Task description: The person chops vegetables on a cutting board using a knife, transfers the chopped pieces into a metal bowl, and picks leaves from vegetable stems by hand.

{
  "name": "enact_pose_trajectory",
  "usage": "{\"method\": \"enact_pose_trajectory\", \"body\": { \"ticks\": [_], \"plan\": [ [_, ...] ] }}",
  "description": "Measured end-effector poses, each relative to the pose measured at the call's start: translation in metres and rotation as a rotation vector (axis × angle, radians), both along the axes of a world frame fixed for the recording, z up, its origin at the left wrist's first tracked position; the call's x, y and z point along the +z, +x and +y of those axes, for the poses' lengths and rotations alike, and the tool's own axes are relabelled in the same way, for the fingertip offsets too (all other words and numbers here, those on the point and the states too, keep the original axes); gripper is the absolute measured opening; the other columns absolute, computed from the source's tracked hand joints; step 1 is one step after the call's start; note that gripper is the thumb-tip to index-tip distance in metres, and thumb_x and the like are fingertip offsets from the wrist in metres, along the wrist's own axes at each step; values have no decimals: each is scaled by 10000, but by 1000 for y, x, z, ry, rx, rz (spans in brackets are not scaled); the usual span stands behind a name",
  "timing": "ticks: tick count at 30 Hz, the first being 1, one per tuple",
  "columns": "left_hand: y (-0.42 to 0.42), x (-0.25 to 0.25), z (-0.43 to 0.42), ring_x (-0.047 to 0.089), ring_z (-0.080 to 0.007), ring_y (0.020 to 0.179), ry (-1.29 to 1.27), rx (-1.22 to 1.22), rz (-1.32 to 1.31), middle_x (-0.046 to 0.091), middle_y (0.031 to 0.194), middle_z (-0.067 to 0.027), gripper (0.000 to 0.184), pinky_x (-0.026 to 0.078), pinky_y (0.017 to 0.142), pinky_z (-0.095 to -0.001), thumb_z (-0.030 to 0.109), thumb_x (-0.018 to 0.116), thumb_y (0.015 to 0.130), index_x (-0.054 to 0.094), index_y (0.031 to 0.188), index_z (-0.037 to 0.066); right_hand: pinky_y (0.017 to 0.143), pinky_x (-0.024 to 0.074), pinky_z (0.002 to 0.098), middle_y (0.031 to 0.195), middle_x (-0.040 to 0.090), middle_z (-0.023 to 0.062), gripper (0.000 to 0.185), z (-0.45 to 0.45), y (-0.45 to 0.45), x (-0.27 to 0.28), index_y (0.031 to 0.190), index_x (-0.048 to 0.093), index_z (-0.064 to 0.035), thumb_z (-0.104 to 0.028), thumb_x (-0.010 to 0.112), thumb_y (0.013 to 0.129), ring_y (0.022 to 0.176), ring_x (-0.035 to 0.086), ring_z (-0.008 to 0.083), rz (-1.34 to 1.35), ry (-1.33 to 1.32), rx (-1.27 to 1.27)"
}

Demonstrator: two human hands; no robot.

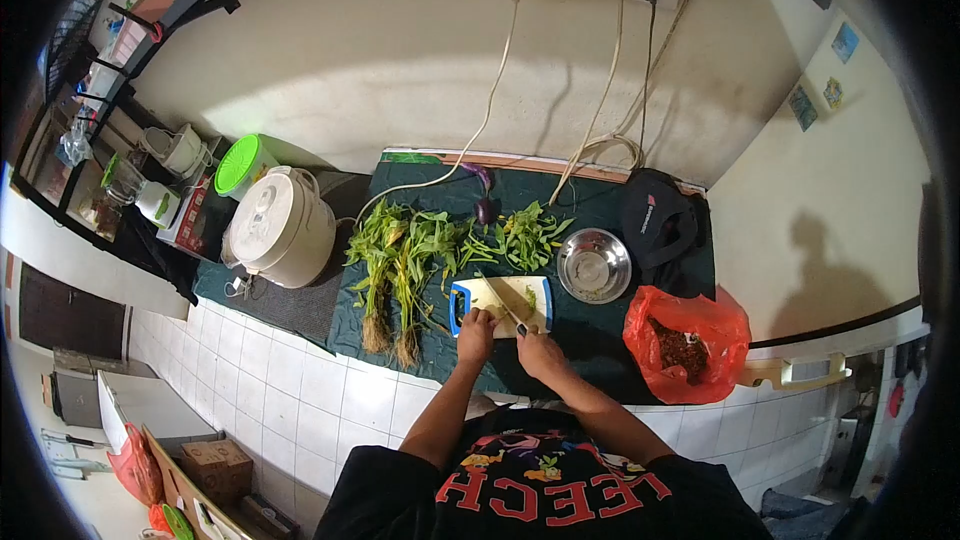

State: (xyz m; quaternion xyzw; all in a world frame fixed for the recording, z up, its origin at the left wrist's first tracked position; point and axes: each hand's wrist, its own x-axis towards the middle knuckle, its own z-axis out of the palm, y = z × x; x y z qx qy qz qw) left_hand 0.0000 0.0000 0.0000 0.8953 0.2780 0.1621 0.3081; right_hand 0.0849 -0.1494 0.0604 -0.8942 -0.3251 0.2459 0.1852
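Note:
My right hand (538,352) is wrapped round the dark handle of a kitchen knife (497,294), whose blade slants up and left over the cutting board (541,285). The board is white with a blue rim. At its lower left edge, my left hand (476,332) has its fingers bent together; what is in them is too small to name. Some cut green bits (530,296) lie on the board's right part. Behind the board is a pile of loose green leaves (530,237). Two bunches of leafy greens with roots (408,270) lie to the left.
A metal bowl (594,265) stands right of the board, with a black cap (657,220) behind it. An open red plastic bag (687,344) sits at the table's right corner. A purple eggplant (485,210) lies at the back. A white rice cooker (280,227) stands at left.

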Motion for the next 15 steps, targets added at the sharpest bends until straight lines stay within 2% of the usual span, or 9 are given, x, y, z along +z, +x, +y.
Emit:
{"method": "enact_pose_trajectory", "body": {
  "ticks": [2,6,11,15],
  "plan": [
    [2,-2,1,586,-368,928,23,4,2,602,938,-148,132,487,825,-461,167,660,882,643,926,43,688,561,505,831,688,271,374,-3,-3,1,1038,553,55,-313,501,998,808,696,433,61,12,-32],
    [8,-1,-3,597,-377,925,11,18,-17,611,924,-145,127,488,810,-469,151,685,860,650,914,42,681,560,505,815,687,264,357,-6,-1,-4,1022,555,54,-298,497,1000,788,695,431,-9,9,-33],
    [5,-1,-3,580,-362,937,45,-30,49,605,948,-143,120,484,833,-455,160,648,888,648,918,44,697,563,511,854,690,269,352,-6,2,9,1055,548,43,-301,492,1004,811,694,437,-19,-21,-1],
    [3,-8,-1,575,-358,936,107,-76,61,603,958,-140,111,482,837,-454,147,635,894,639,923,40,685,560,519,838,684,275,357,-12,-10,-19,1053,521,41,-312,484,1007,788,689,446,30,9,-43]
  ]
}}
